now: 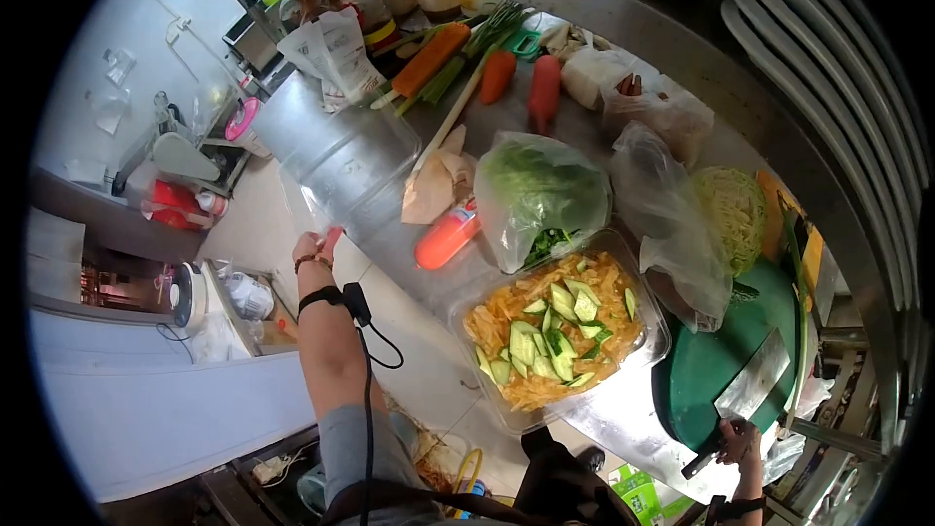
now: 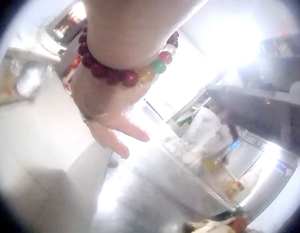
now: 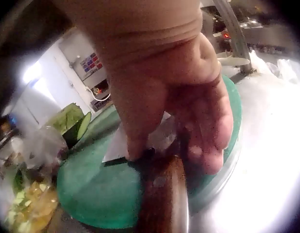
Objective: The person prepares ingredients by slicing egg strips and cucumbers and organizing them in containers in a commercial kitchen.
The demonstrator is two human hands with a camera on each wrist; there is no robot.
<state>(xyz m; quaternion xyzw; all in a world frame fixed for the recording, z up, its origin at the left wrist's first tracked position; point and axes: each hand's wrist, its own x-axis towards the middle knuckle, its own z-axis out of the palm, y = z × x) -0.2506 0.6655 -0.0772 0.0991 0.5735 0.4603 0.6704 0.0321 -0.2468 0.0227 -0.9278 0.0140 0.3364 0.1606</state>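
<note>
Steel worktop filled most of the head view, and it was packed with food. A clear tray of shredded orange stuff with cucumber slices sat in the middle. A bag of greens was touching its far side, two carrots lay further back, and an orange bottle lay just beside the bag. Off to the right was a round green board with the cleaver lying flat on it and some shredded cabbage near its far edge. The right hand was down at the near rim of the board, on the cleaver's handle. The left hand was stretched well away, out at the worktop's left edge. From up there I couldn't tell whether it touched anything.

The left wrist view was blurry and blown out with glare. The left hand hung over the shiny worktop with its fingers straight and a bit apart, holding nothing. A bead bracelet of red beads with a couple of other colours sat on the wrist. The things behind were too washed out to name.

The right wrist view was much clearer. The right hand was wrapped over the cleaver where the brown wooden handle meets the blade, with its fingers curled tight round it. The blade rested flat on the board, and the handle stuck out past the rim toward the camera. Green leaves lay at the board's far side.
</note>
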